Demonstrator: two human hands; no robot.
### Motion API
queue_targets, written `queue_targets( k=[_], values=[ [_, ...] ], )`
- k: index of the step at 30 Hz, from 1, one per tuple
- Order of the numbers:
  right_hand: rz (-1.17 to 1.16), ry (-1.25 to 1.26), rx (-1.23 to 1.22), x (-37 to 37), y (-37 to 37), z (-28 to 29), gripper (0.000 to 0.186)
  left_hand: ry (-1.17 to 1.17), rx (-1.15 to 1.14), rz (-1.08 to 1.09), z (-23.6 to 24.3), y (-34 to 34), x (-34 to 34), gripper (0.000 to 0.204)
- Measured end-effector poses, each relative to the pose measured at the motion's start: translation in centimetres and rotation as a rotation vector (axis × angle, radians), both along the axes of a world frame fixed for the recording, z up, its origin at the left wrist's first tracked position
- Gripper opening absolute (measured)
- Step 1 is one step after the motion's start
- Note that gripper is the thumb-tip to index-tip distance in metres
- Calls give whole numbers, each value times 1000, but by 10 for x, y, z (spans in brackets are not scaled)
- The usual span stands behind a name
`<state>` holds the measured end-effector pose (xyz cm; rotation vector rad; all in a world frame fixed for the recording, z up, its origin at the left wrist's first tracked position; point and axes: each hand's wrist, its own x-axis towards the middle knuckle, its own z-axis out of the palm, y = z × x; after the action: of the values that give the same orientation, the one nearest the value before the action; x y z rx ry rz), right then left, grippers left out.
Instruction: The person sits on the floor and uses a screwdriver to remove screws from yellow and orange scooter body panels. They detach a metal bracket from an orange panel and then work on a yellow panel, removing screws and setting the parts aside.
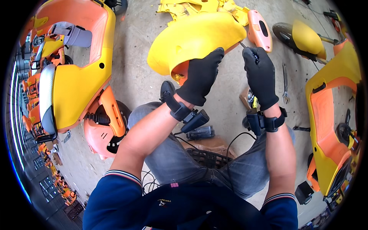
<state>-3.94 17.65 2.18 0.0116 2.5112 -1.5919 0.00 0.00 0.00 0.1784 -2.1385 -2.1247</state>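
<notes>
A curved yellow body panel (184, 38) with orange underneath lies tilted in front of me. My gloved left hand (201, 74) is closed at its lower edge, fingers curled against the panel. My gloved right hand (258, 76) grips a dark slim tool (244, 46), perhaps a screwdriver, whose tip reaches toward the panel's right corner; whether it touches is unclear. Just beyond lies an orange oblong part (259, 28) with a black slot. A long metal wrench (285, 82) lies to the right of my right hand.
Yellow-orange scooter bodies stand left (76, 96) and right (322, 153). A yellow wheel fender (304, 38) is at upper right, yellow parts (184, 7) at the top. A small open box (245, 97), a clear case (200, 132), a black grate (203, 157) and cables surround my legs.
</notes>
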Motion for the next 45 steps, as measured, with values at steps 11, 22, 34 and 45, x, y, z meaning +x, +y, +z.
queue_targets(
  k=[11, 22, 34, 45],
  values=[
    [-160, -281, -397, -5, -7, 18, 22, -128, 383, 113, 10, 8, -1, 8],
    [-159, 112, -281, -5, -17, 1, 21, -155, 263, 69, -1, 2, -4, 8],
    [-92, 168, -271, -5, -9, 0, 21, -164, 337, 114, 3, 7, -6, 14],
    [-118, -117, -235, -7, -6, 11, 26, -152, 276, 106, 4, 8, -1, 17]
  ],
)
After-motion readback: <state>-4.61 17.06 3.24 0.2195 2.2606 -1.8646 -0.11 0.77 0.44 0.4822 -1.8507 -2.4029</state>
